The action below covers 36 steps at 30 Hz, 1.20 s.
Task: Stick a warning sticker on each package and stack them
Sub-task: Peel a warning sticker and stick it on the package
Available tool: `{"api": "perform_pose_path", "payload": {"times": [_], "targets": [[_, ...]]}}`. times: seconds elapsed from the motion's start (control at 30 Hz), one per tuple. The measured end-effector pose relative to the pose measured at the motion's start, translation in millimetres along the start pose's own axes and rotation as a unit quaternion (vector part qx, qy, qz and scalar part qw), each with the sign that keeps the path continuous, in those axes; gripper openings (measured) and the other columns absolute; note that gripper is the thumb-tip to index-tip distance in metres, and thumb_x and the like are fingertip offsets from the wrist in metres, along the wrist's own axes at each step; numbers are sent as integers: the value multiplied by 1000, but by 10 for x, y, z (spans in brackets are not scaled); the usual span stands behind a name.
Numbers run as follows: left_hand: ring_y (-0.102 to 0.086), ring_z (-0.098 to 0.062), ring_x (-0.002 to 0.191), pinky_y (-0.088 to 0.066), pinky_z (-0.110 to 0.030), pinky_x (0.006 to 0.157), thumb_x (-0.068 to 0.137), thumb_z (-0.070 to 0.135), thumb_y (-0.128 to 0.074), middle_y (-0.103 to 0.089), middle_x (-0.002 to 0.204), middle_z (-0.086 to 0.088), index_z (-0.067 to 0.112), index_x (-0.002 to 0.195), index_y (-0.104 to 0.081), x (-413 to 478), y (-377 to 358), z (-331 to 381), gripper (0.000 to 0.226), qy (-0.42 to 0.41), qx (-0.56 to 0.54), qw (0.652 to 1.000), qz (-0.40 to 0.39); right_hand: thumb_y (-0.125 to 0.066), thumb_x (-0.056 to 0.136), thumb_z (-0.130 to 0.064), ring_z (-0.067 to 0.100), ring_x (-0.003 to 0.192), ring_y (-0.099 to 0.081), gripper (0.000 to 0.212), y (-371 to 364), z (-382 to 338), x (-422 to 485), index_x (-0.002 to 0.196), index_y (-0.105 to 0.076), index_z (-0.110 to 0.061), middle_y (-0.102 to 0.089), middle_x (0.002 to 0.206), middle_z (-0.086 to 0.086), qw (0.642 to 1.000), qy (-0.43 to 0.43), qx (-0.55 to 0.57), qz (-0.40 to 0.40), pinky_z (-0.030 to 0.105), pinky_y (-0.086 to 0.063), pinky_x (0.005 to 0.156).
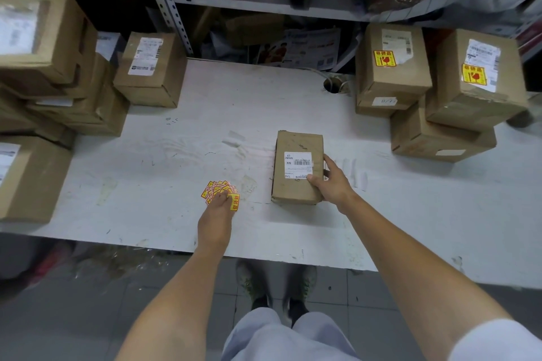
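A small brown cardboard package (294, 143) with a white shipping label lies flat in the middle of the white table (176, 149). My right hand (333, 180) grips its near right corner. To its left, a fanned pile of yellow-and-red warning stickers (215, 186) lies on the table, and my left hand (215, 215) rests its fingers on them. At the right stand stacked packages (393, 73) that carry warning stickers on top. At the left, piled packages (149, 67) show only white labels.
A metal shelf unit (264, 0) with tape rolls, papers and bags rises behind the table. A round cable hole (334, 84) sits at the table's back edge. My legs and shoes are on the tiled floor below the near edge.
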<state>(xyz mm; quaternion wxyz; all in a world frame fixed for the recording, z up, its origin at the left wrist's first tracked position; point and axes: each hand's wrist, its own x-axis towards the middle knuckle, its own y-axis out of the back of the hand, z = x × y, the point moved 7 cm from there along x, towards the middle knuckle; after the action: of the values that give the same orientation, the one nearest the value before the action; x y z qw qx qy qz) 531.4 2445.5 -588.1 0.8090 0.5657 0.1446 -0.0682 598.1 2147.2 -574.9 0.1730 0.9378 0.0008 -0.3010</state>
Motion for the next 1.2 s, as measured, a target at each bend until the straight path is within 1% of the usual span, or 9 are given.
{"api": "perform_pose_path", "payload": {"times": [0.3,0.47,0.57,0.67,0.77,0.87,0.97,1.1,1.2], "targets": [[-33,-20,144,-40,-38,106,102,24,-45,-39,155,-2,12,141,-51,29,135,46,41,13,-9,999,-28,-68,91,-23,21,128,-51,75,-6,-60,-53,153,-27,-36,-56,138,0,1000,-6,5,-6,52,-50,101],[-48,-20,130,-46,-34,89,103,22,-44,-51,144,-1,14,130,-58,52,314,67,32,8,-11,1000,6,-68,91,-22,22,127,-52,75,-2,-90,-72,152,-27,-36,-57,137,1,1000,-10,-2,-9,53,-50,101],[-37,-19,142,-40,-32,101,104,21,-44,-45,150,-3,13,138,-53,72,485,141,36,18,-45,998,32,-66,93,-23,24,124,-53,74,9,-146,-103,153,-25,-35,-55,139,2,999,-20,-19,-19,52,-49,101],[-44,-23,135,-41,-33,99,103,18,-45,-48,147,-5,13,137,-54,124,725,324,35,28,-80,994,67,-65,94,-28,27,129,-49,77,40,-221,-135,155,-20,-29,-47,147,2,998,-39,-39,-36,47,-48,100],[-49,-24,130,-42,-35,95,102,18,-48,-55,140,-6,13,133,-57,253,925,630,33,-6,-106,990,93,-64,94,-35,30,141,-37,82,151,-387,-175,157,-15,-20,-34,157,6,997,-28,-71,4,45,-38,112],[-45,-22,135,-39,-34,102,101,21,-49,-52,144,-3,14,136,-56,398,1031,997,36,-51,-118,987,100,-63,94,-30,26,122,-54,58,298,-717,-248,146,-42,-16,-57,132,7,986,49,-142,72,38,-46,100],[-36,-17,142,-34,-33,110,102,23,-49,-45,151,0,17,141,-52,458,1095,1396,40,-90,-122,983,99,-63,94,-28,17,98,-60,32,257,-987,-301,123,-64,-13,-65,110,0,992,79,-88,32,30,-50,82],[-34,-16,143,-35,-33,110,101,22,-50,-46,150,-1,17,142,-50,449,1105,1833,41,-150,-107,978,96,-63,93,-31,18,83,-63,23,206,-1158,-314,98,-73,-11,-69,91,2,997,78,4,-12,34,-53,78],[-36,-16,142,-37,-32,108,101,25,-51,-50,147,0,19,139,-54,454,1057,1999,38,-178,-105,974,88,-63,94,-33,15,77,-62,25,249,-1150,-320,93,-74,-10,-72,91,7,996,62,54,-24,32,-53,74]]}}
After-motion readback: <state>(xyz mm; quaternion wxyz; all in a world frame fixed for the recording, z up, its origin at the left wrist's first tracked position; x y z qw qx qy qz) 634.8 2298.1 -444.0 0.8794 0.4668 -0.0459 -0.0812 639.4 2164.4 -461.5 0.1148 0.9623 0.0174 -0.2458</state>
